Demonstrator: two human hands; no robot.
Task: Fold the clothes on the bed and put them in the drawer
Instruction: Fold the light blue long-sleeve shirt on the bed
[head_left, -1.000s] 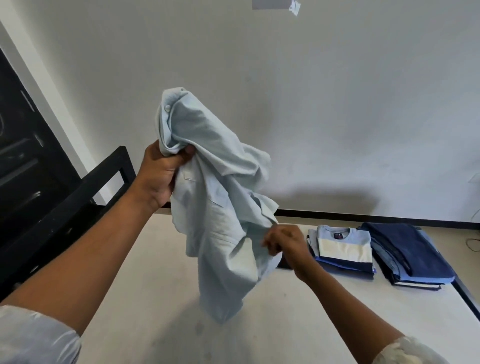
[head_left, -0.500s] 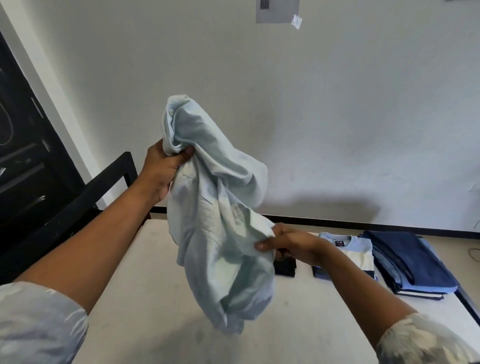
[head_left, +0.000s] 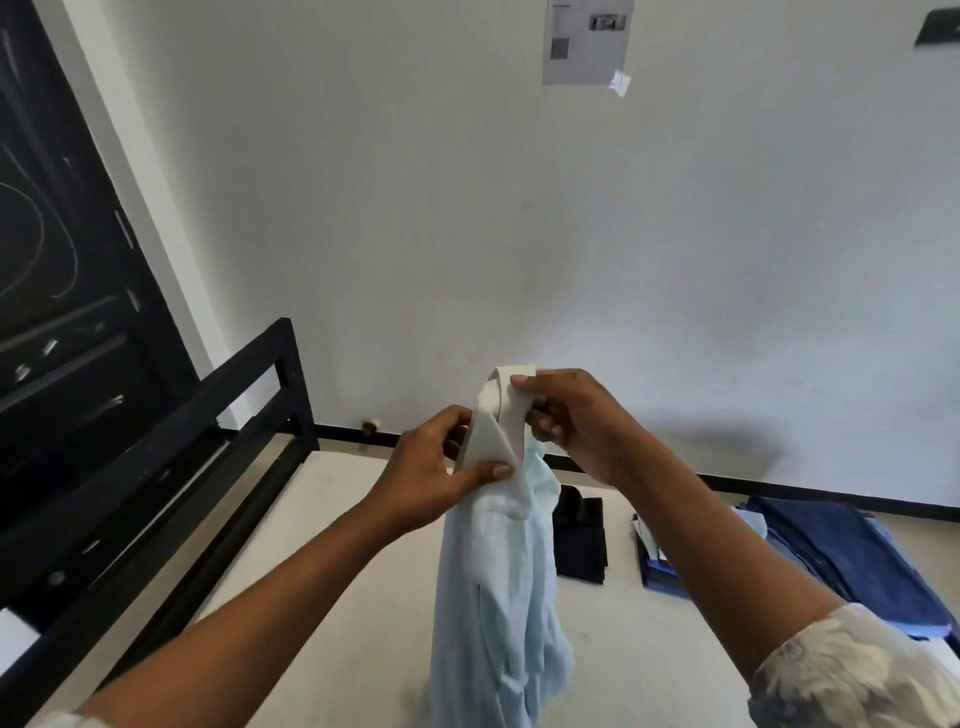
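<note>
Overhead, shirt clear of bed.

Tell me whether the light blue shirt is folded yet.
Not folded: the light blue shirt hangs crumpled from both hands, left hand and right hand, above the bed.

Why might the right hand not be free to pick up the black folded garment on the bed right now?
Probably not free: the right hand and left hand both grip the pale blue shirt. The black garment lies uncovered just beyond, otherwise reachable.
</note>
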